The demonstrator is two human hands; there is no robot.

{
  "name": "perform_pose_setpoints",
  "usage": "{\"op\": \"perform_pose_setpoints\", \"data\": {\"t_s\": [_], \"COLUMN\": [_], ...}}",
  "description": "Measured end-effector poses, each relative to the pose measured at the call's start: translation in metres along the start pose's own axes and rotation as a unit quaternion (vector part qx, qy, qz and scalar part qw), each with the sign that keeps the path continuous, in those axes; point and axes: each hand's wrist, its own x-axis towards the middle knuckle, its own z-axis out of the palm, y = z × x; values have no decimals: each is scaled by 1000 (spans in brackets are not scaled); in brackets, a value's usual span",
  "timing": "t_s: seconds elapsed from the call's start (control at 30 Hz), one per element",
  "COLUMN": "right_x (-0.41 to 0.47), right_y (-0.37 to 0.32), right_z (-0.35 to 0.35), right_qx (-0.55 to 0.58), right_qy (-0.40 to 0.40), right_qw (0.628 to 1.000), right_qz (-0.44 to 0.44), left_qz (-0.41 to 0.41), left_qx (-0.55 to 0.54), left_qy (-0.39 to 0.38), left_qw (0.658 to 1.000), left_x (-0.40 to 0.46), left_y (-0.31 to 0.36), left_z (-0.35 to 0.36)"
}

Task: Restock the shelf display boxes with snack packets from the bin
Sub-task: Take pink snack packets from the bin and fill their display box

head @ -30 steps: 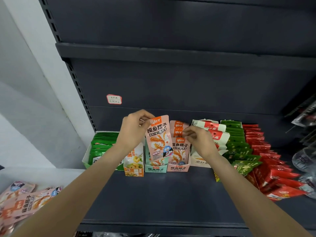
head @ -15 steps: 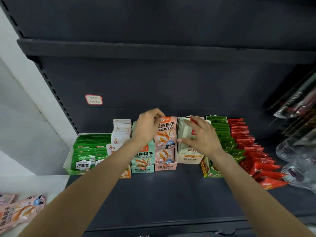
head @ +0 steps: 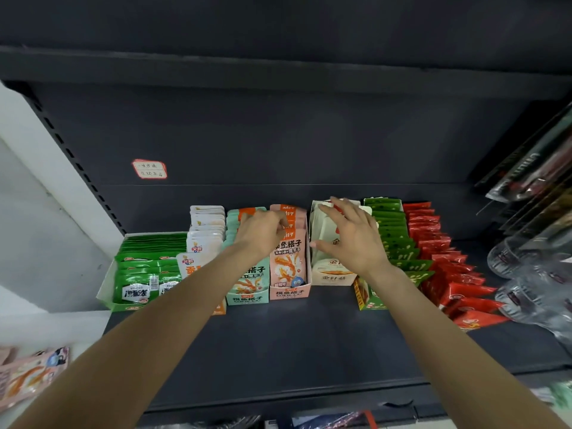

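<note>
A pink display box stands on the dark shelf with pink snack packets upright inside. My left hand reaches over the teal box beside it. Its curled fingers pinch the top of a pink packet in the pink box's row. My right hand is spread over the cream box to the right, thumb touching that box's left wall. More pink packets lie loose at the lower left.
A wide green box of green packets sits at far left, white-orange packets next to it. Green packets and red packets fill the right. Dark bags hang at the right edge. A shelf overhangs above.
My left hand brought a raised pink packet down into the pink box's row. My right hand left the pink packets and moved onto the cream box. The view shifted right.
</note>
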Motion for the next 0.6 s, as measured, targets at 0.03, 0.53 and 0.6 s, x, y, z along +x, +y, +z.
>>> {"op": "perform_pose_setpoints", "data": {"t_s": [0.03, 0.53, 0.6], "right_x": [-1, -38, -45], "right_y": [-2, -204, -248], "right_z": [-1, 44, 68], "right_qx": [8, 197, 198], "right_qy": [6, -4, -40], "right_qw": [1000, 970, 966], "right_qz": [-2, -139, -158], "left_qz": [9, -63, -123], "left_qx": [5, 16, 17], "left_qy": [3, 141, 104], "left_qw": [1000, 988, 987], "left_x": [-2, -161, -194], "left_y": [0, -136, -178], "left_z": [-4, -63, -63]}}
